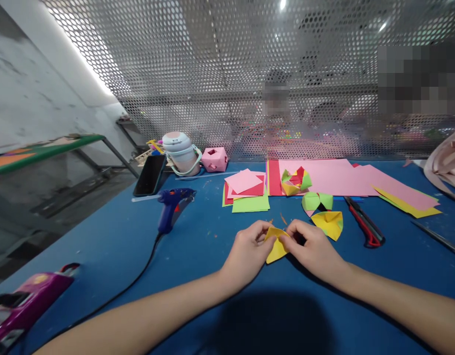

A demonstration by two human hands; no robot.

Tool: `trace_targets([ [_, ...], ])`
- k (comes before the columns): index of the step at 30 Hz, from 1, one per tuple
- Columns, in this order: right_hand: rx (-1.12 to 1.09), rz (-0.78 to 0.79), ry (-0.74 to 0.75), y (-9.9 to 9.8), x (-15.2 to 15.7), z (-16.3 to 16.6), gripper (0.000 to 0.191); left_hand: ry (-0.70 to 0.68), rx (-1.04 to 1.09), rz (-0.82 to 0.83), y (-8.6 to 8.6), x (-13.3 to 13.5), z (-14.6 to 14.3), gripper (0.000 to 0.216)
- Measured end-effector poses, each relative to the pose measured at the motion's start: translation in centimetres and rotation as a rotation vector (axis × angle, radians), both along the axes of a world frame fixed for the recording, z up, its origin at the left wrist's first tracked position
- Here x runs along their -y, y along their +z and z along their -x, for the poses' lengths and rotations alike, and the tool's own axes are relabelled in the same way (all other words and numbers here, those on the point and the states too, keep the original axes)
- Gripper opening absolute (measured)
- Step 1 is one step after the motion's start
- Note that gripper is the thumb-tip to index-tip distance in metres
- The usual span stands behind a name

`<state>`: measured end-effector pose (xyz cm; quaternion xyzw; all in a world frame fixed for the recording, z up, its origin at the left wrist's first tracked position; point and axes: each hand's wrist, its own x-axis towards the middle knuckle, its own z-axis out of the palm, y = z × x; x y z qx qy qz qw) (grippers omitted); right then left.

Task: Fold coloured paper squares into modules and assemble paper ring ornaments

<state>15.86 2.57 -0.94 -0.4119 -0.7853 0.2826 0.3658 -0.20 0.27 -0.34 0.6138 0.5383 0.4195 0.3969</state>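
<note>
The small yellow folded paper piece [276,246] is held just over the blue tabletop [120,236] at the middle of the view, pinched between both hands. The left hand [247,254] has its grip closed on the paper's upper left corner, thumb against forefinger. The right hand [314,249] has its grip closed on the upper right edge, its fingertips almost meeting the left's. From the two grips the paper extends toward the person, with its long axis ending in a free pointed corner (neither hand is clearly nearer). Just beyond the right hand lies a yellow-and-green folded paper shape [328,223], and past it a red-and-black utility knife [366,228]. A blue glue gun [171,207] lies well apart to the left.
</note>
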Motion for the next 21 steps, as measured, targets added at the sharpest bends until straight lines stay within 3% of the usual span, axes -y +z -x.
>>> trace_targets([
  [9,-0.008,-0.092,0.114,-0.04,0.13,0.02,0.019,-0.004,-0.127,-0.047,-0.17,0.23,-0.09,0.007],
  [16,0.014,-0.059,0.076,0.27,0.27,0.09,0.014,0.066,-0.065,-0.01,0.08,0.19,0.02,0.006],
  [21,-0.028,-0.053,0.088,0.08,0.1,-0.1,0.018,-0.022,-0.05,-0.071,0.21,0.01,0.03,0.012],
])
